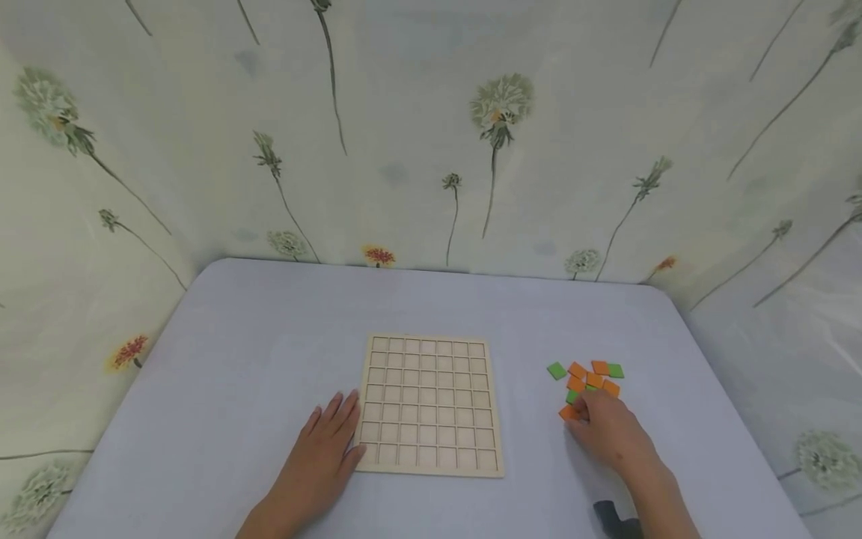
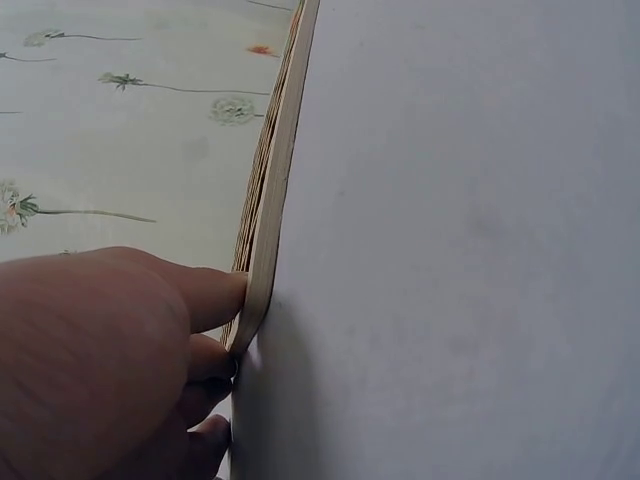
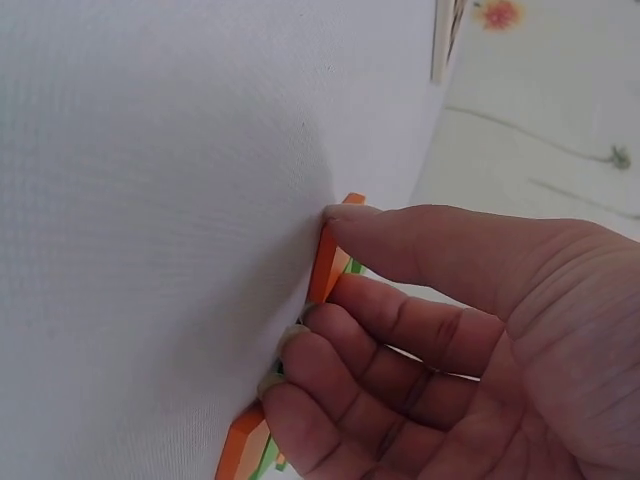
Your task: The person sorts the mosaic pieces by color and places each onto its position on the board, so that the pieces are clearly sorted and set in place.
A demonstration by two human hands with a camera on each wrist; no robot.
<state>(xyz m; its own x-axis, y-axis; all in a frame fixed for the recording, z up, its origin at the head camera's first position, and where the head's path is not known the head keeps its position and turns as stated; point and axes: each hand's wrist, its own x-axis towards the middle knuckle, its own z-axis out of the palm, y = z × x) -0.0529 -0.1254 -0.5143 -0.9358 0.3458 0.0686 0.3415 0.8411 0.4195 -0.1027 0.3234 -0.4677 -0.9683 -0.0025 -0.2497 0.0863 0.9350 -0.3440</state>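
My right hand [image 1: 609, 433]: fingers curled, thumb and forefinger pinching orange tile [image 1: 568, 412] at its ten o'clock; fingertips partly hidden from above. Loose orange and green tiles [image 1: 595, 379] at twelve, nearest partly covered by my fingers. Dark object [image 1: 608, 516] at six, cut off, unidentifiable. My left hand [image 1: 323, 455]: fingers extended, touching gridded board [image 1: 427, 394] at its two o'clock, on tabletop [image 1: 269, 337].
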